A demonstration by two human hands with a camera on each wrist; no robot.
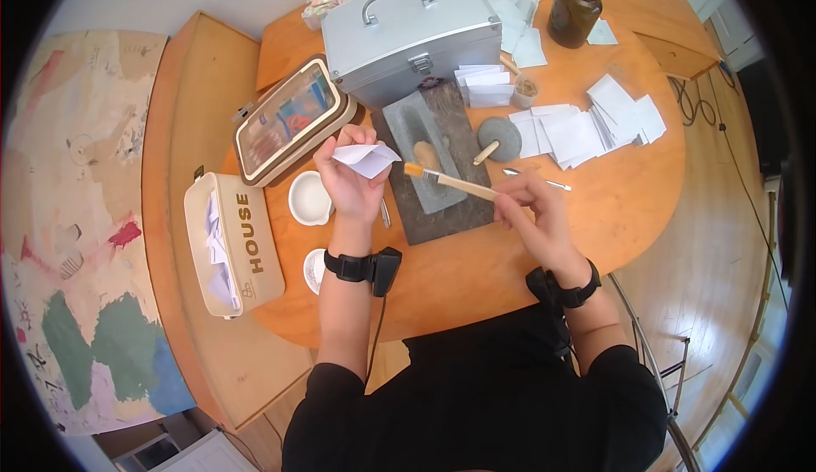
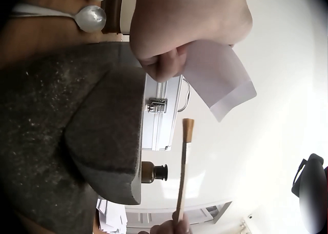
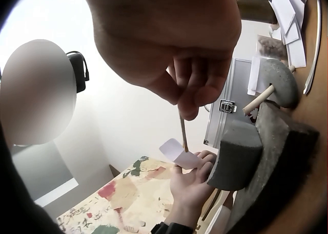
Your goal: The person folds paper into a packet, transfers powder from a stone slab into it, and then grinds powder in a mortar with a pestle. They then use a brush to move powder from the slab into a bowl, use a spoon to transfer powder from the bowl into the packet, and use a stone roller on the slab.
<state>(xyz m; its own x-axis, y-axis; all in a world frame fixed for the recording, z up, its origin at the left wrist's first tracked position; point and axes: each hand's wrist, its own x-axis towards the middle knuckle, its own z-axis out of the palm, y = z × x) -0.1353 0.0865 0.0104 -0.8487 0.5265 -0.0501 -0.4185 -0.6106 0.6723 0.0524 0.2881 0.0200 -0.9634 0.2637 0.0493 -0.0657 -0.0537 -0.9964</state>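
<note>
My left hand [image 1: 350, 184] pinches a folded white paper packet [image 1: 367, 161], held up just left of a grey stone trough [image 1: 444, 184]. In my right hand [image 1: 537, 217] is a flat brush [image 1: 459, 184], gripped by its wooden handle, with tan bristles pointing toward the packet. The left wrist view shows the packet [image 2: 218, 75] hanging from the left fingers, apart from the brush [image 2: 185, 157]. A brownish lump [image 1: 425, 156] lies in the trough, which rests on a dark slab [image 1: 416, 227].
Behind stand a silver case [image 1: 408, 38] and brown bottle [image 1: 576, 8]. A round stone with a wooden handle [image 1: 500, 139], white packets [image 1: 569, 136] and a spoon [image 1: 552, 184] lie right. Left are a white bowl [image 1: 311, 198], a HOUSE bin [image 1: 262, 255] and a clear-lidded box [image 1: 285, 119].
</note>
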